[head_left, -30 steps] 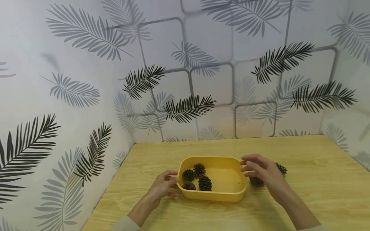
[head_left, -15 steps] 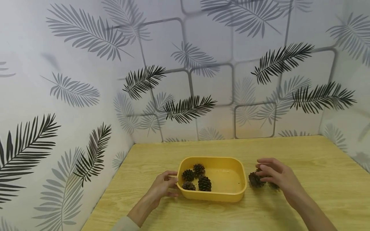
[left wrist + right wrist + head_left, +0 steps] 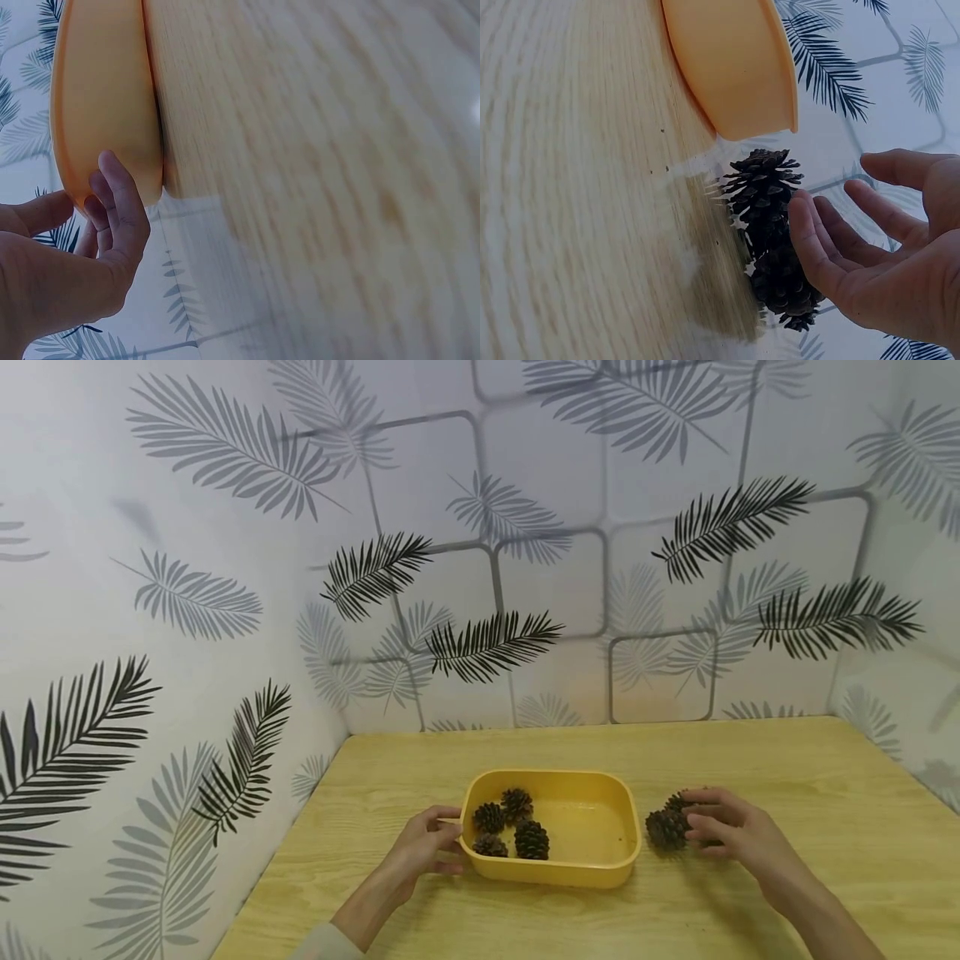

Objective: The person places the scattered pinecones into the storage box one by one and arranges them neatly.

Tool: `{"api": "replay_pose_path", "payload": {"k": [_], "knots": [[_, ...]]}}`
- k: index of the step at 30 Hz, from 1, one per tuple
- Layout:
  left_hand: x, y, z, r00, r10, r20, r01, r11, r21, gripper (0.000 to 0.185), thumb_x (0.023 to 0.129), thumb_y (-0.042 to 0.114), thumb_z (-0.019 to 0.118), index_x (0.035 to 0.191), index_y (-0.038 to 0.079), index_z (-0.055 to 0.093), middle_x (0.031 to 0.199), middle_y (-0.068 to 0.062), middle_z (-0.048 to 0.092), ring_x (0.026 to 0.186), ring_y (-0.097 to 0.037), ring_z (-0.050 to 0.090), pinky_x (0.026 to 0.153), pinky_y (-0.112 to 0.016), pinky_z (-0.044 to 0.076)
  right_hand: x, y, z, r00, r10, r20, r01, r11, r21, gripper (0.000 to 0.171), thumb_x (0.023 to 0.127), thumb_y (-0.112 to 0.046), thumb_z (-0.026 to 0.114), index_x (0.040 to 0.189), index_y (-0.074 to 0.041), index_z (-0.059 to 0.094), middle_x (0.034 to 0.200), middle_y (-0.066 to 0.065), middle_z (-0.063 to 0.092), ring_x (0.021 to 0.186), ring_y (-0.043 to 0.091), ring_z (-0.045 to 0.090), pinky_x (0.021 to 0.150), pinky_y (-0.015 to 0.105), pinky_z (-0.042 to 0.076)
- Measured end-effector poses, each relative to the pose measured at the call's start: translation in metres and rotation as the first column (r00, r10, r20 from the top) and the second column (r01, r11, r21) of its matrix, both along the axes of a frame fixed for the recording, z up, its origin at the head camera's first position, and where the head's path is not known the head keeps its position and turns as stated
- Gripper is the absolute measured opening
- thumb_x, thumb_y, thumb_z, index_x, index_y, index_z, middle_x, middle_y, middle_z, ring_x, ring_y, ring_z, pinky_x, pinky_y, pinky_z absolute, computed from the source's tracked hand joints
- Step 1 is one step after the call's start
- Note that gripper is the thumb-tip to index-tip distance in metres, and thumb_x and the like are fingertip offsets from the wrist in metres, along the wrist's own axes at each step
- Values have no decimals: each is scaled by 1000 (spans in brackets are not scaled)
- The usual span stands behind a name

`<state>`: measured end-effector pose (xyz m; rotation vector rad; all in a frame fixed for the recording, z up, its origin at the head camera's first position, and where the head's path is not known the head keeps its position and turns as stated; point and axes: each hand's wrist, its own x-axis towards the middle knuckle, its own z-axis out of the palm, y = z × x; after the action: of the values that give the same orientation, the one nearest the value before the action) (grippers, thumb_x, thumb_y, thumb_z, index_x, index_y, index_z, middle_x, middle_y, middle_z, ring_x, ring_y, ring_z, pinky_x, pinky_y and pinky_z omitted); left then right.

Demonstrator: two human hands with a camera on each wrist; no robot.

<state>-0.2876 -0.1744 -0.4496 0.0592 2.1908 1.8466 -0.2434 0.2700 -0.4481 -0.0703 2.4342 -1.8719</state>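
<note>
— Leaf-patterned wallpaper (image 3: 225, 568) is wrapping round a pale wooden table (image 3: 787, 760), and a yellow tub (image 3: 626, 860) is sitting near its front edge. What are the hands doing?

— Her or his left hand (image 3: 423, 852) is gripping the tub's left end, thumb over the rim and fingers curling under it. The right hand (image 3: 731, 831) is lying just right of the tub, fingers apart and loosely bent, reaching at two pine cones on the table (image 3: 666, 827).

— Is it holding them?

— Not clamped, as far as I can judge. In the right-wrist view the fingertips (image 3: 804, 217) are touching or almost touching the cones, with the palm open behind them.

— And how far along is the gathering looking?

— Four pine cones in the tub (image 3: 513, 827) are already lying in its left half. The two outside, close beside its right wall, are what seems left.
</note>
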Motion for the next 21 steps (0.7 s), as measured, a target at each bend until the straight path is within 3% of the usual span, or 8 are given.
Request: {"api": "replay_pose_path", "payload": {"k": [5, 11, 17, 21], "knots": [[0, 0, -1, 1000, 1, -4, -1, 1000, 3, 41, 107, 16, 59, 143, -3, 52, 120, -22, 58, 94, -26, 68, 75, -38, 67, -1, -1, -2, 1000, 22, -7, -22, 1000, 19, 56, 108, -22, 59, 154, 4, 41, 147, 33, 49, 108, 24, 70, 89, 43, 64], [-1, -1, -2, 1000, 0, -4, 0, 1000, 2, 42, 107, 16, 60, 143, -3, 52, 120, -22, 58, 96, -29, 68, 75, -39, 67, -5, -4, -4, 999, 31, -27, -28, 996, 82, 57, 104, -17, 66, 152, 4, 44, 148, 34, 46, 104, 27, 70, 77, 40, 64], [-1, -1, -1, 1000, -1, -1, 1, 1000, 3, 42, 107, 16, 60, 143, -3, 52, 121, -22, 58, 95, -28, 68, 75, -39, 67, -11, -9, -5, 998, 45, -52, -35, 983, 183, 53, 100, -7, 67, 149, 4, 49, 150, 34, 45, 94, 26, 69, 62, 38, 61], [-1, -1, -1, 1000, 3, -4, -3, 1000, 1, 43, 107, 16, 60, 144, -3, 52, 120, -22, 58, 93, -26, 68, 76, -40, 67, -13, -15, -5, 995, 53, -82, -30, 963, 268, 52, 96, -4, 70, 145, 4, 54, 153, 35, 42, 85, 25, 67, 60, 35, 59]]}}
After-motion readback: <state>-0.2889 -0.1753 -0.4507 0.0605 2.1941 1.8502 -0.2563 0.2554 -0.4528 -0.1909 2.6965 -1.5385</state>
